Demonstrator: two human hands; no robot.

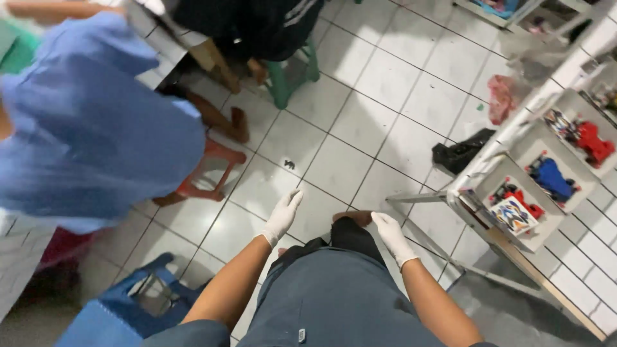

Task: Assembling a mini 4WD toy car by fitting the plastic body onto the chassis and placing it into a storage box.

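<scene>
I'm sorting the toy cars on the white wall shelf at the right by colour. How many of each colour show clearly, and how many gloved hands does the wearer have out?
Red toy cars: 2
Blue toy cars: 1
White-gloved hands: 2, left hand and right hand, both empty
Total: 5

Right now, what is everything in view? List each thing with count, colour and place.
Floor tiles: many, white, throughout.
Stool: one, green, top centre.
Stool: one, red-orange, centre left.
Stool: one, blue, bottom left.
Shelf unit: one, white, right.
Toy cars: several, red and blue, in shelf compartments.
Dark bundle: one, black, floor beside shelf.
Pink bag: one, upper right floor.
Nearby person's shirt: one, blue, left.
Left hand: white glove, empty.
Right hand: white glove, empty.
</scene>
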